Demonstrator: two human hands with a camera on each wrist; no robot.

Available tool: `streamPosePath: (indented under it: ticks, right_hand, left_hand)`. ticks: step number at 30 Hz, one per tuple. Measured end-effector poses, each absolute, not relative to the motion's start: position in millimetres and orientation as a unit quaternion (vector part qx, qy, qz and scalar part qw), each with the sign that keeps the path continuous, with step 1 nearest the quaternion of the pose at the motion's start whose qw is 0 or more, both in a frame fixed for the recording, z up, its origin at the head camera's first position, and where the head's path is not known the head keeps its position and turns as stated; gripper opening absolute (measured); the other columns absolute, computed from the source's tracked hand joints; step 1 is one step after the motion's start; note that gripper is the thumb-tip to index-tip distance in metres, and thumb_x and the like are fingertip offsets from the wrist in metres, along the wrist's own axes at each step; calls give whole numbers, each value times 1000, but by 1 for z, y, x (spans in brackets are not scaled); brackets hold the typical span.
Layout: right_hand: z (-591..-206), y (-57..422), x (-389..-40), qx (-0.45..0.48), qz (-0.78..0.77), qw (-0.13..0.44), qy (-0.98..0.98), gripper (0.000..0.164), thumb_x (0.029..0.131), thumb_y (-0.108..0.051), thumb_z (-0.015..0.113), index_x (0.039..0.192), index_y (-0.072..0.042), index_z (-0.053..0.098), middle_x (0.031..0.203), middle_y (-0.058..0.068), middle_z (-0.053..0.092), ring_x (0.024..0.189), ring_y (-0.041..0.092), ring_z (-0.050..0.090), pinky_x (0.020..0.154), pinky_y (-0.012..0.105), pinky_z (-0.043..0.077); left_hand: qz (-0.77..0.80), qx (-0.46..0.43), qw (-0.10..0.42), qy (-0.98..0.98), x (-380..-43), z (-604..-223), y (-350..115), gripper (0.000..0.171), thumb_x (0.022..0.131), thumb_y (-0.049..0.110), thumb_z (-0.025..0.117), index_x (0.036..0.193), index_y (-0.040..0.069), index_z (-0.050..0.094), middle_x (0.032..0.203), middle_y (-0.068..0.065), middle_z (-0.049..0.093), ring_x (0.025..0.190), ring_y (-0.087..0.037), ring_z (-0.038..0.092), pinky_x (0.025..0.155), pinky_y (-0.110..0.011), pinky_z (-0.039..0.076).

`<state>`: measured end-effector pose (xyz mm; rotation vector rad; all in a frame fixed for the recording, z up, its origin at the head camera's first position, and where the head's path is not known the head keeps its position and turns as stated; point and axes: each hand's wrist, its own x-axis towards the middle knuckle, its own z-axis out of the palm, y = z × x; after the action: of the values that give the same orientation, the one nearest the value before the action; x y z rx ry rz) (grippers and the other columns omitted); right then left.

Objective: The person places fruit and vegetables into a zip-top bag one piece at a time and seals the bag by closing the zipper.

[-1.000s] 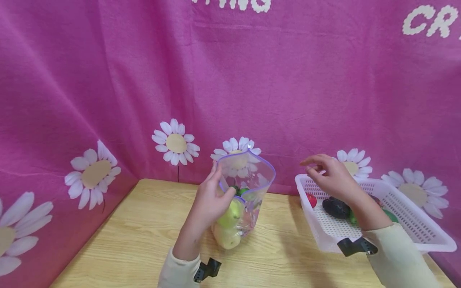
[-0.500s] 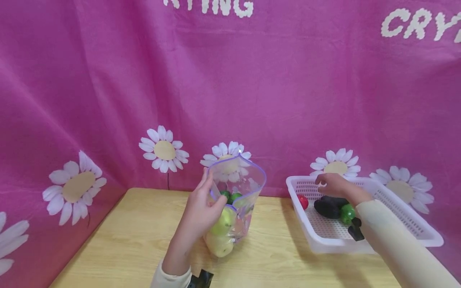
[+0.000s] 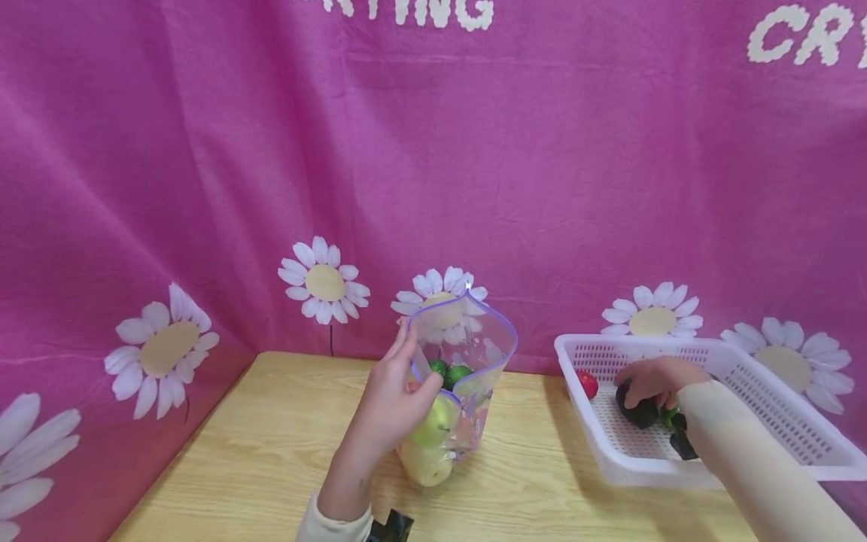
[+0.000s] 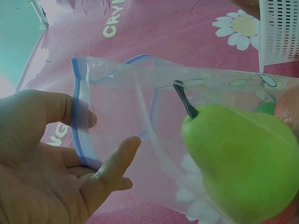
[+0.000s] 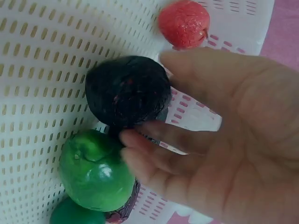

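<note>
A clear zip bag [image 3: 491,354] with a purple-blue rim stands on the table, mouth open. My left hand [image 3: 389,403] holds its left edge, fingers and thumb about the rim. Inside are a green pear [image 4: 243,158], a paler yellowish fruit [image 3: 428,465] and small green fruits [image 3: 459,376]. At the right, my right hand [image 3: 653,375] reaches into a white basket [image 3: 650,470]. In the right wrist view its thumb and fingers grip a dark, rough avocado [image 5: 128,91]. A glossy green fruit [image 5: 96,172] lies beside the fingertips.
A cracked-looking red fruit [image 5: 184,23] sits in the basket's left corner. A darker green fruit [image 5: 77,212] and a dark reddish one [image 5: 124,207] lie under the glossy one. The pink daisy-print cloth [image 3: 542,150] hangs behind the wooden table [image 3: 291,421].
My right hand has moved from above the basket down into it and taken hold of the avocado. The left hand stays on the bag. The head view has shifted slightly.
</note>
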<state>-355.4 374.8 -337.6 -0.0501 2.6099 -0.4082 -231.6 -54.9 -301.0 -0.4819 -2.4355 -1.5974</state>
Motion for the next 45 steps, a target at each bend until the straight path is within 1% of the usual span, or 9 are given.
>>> streamPosePath:
  ticks: [15,23,28,30,32,37,39,43,45]
  right_hand:
    - [-357,369,-360,-61,-193,271,941,49,84,-5,73,130,-6,58,113,19,51,85,27,62,70,41,61]
    - [-315,368,-358,-152,-287,198,925,48,90,-3,67,133,3,46,118,26,45,94,29,56,71,44,61]
    - [-274,334,-347,-270,-288,59,917,50,91,-4,68,137,-2,48,119,24,54,94,27,58,69,37,59]
    - [-260,313,-338,-317,-288,-8,903,51,89,0,69,136,-5,50,122,21,55,95,28,58,72,32,57]
    - [-250,290,-328,-359,-301,-56,882,54,87,5,70,137,-6,51,126,18,55,99,31,58,76,29,57]
    - [-232,237,-303,-427,-331,-86,837,57,88,7,69,141,-9,52,134,15,52,103,33,59,81,28,59]
    - [-229,219,-297,-443,-327,-87,831,57,89,4,70,142,-10,53,134,15,53,103,31,59,78,29,60]
    - [-227,192,-290,-453,-311,-70,833,56,89,0,72,141,-13,56,125,15,57,97,27,62,72,29,61]
    - [-228,184,-289,-452,-285,-67,842,56,87,-2,74,139,-13,57,120,17,59,94,25,64,69,27,61]
  left_hand:
    - [-550,-165,106,-812,-237,-306,-61,76,95,12,61,161,7,24,170,-3,6,43,-10,32,45,-18,39]
    - [-565,-160,123,-800,-238,-306,-53,78,94,12,60,160,-1,21,170,-10,4,47,-10,32,45,-19,39]
    - [-565,-142,143,-800,-237,-305,-53,79,93,14,60,160,-2,20,170,-11,5,90,-29,66,47,-19,41]
    - [-564,-133,152,-800,-237,-305,-53,79,93,15,60,159,-2,21,169,-12,6,128,-34,55,53,-23,47]
    - [-561,-130,160,-801,-237,-306,-53,80,92,15,61,159,-2,21,169,-14,8,145,-35,36,77,-30,57]
    - [-565,-143,153,-798,-238,-307,-52,87,91,17,69,160,-2,20,169,-15,6,122,-38,59,78,-38,61]
    - [-568,-147,145,-797,-237,-306,-51,90,90,19,72,160,0,19,169,-15,5,122,-37,59,71,-38,62]
    - [-567,-159,150,-794,-237,-306,-49,91,89,20,74,160,0,21,168,-18,9,152,-35,20,98,-45,52]
    - [-564,-162,149,-796,-236,-307,-50,91,89,20,73,160,0,21,168,-17,10,144,-34,38,93,-43,57]
